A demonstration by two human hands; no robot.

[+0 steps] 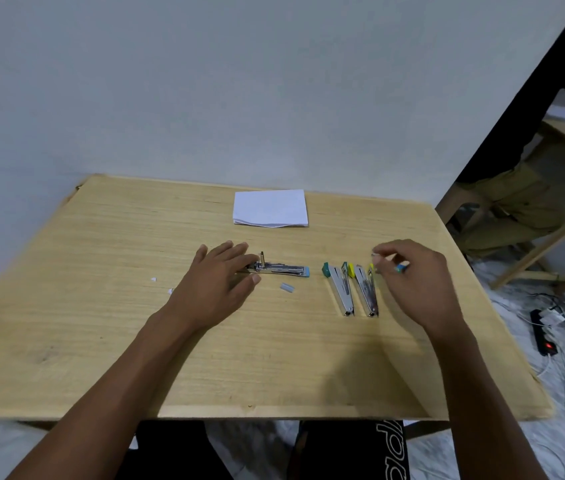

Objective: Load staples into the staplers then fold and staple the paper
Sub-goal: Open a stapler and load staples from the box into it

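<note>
Wooden table [101, 358]; both forearms reach in over its near edge.

Green stapler [342, 291] and yellow stapler [367, 292] lie right of centre, side by side and just apart. Their hinge ends are near and their coloured ends far. Both are swung open.

Short staple strip [287, 287] lies loose on the table, just near of the blue stapler. Two paper scraps [153, 279] lie left of the left hand.

Left hand [218, 282]: palm down, fingers nearly straight and loosely spread. The fingertips lie over the left end of the blue stapler [279, 269] and the thumb is just beside its near edge. It touches rather than clasps. This stapler lies left to right at table centre with its metal magazine exposed.

Right hand [416, 277]: raised just right of the yellow stapler, fingers curled. Thumb and forefinger are drawn narrow, pinching a small pale piece [375, 253]. It is too blurred to name.

Folded paper [270, 208] lies flat near the far edge, well apart from both hands.

Power strip [544, 336] on the floor, right.
</note>
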